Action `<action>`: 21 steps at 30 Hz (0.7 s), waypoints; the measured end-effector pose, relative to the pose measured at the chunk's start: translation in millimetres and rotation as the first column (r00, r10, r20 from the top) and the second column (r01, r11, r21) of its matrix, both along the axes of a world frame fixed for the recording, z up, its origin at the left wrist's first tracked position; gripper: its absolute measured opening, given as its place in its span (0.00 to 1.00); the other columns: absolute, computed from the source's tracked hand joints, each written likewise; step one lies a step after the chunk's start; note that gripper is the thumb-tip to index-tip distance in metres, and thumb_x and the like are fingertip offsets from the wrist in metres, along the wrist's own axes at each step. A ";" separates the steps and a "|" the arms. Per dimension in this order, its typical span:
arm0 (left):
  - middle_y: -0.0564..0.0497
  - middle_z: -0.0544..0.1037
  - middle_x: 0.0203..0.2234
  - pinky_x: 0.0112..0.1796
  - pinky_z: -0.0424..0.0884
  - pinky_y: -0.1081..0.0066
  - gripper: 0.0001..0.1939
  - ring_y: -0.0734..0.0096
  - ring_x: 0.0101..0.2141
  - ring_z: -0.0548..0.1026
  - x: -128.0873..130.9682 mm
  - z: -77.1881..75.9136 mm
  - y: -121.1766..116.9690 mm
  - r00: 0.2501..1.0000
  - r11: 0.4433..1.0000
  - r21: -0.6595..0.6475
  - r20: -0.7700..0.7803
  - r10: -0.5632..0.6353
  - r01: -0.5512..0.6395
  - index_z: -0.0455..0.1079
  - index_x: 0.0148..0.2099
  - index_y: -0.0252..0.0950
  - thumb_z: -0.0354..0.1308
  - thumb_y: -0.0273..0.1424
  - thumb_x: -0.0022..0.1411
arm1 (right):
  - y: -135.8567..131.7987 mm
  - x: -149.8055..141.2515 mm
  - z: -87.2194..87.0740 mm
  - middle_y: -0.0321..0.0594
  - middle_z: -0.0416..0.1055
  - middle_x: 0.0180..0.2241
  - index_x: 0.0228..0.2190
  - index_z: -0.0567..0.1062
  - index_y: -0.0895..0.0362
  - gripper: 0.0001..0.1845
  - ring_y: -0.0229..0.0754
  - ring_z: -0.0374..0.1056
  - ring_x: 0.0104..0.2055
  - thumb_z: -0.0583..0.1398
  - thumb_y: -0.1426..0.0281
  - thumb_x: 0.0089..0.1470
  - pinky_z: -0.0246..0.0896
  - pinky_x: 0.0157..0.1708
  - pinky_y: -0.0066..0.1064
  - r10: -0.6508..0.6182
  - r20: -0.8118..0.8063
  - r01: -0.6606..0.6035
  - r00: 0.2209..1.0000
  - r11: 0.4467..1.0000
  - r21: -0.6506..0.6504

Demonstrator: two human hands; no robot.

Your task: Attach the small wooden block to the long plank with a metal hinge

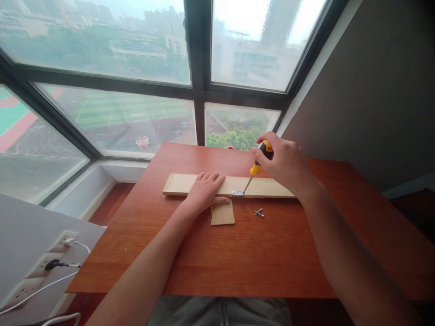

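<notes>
A long pale wooden board [268, 186] lies across the far half of the red-brown table [258, 258]. My left hand [204, 190] rests flat on the board, fingers stretched out, pressing it down. My right hand [283, 163] is closed around a yellow-and-black screwdriver [260, 160], whose tip stands on a small metal bracket [238, 193] at the board's near edge. A short wooden piece [223, 213] lies against the board just below the bracket. Two loose screws [259, 212] lie on the table to the right of it.
Large windows [136, 122] rise behind the table's far edge, and a dark wall [374, 99] stands to the right. At the lower left, a white surface carries power sockets [44, 267] with plugged cables.
</notes>
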State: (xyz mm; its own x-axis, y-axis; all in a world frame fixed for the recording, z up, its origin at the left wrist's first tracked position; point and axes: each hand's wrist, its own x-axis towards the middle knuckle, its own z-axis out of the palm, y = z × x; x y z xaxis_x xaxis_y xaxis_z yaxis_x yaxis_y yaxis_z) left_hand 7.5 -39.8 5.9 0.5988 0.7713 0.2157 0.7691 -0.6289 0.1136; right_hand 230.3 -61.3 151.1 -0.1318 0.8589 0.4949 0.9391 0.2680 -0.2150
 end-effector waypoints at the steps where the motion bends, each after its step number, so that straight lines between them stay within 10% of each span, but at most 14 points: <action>1: 0.41 0.72 0.51 0.52 0.58 0.58 0.38 0.52 0.51 0.68 -0.7 -0.5 0.9 1.000 1.000 -0.004 0.002 -0.005 0.005 0.62 0.59 0.39 0.58 0.58 0.55 | 0.1 0.3 0.0 0.39 0.74 0.28 0.41 0.73 0.52 0.14 0.44 0.67 0.28 0.56 0.58 0.57 0.55 0.28 0.34 0.002 0.000 -0.002 1.000 1.000 0.000; 21: 0.41 0.71 0.52 0.52 0.58 0.59 0.32 0.53 0.53 0.67 -3.2 -0.4 1.0 1.000 1.000 0.005 0.006 -0.025 0.025 0.61 0.60 0.39 0.52 0.54 0.62 | -2.0 0.0 2.0 0.40 0.75 0.31 0.42 0.73 0.52 0.14 0.45 0.69 0.31 0.56 0.62 0.55 0.57 0.30 0.34 0.001 -0.006 -0.002 1.000 1.000 -0.022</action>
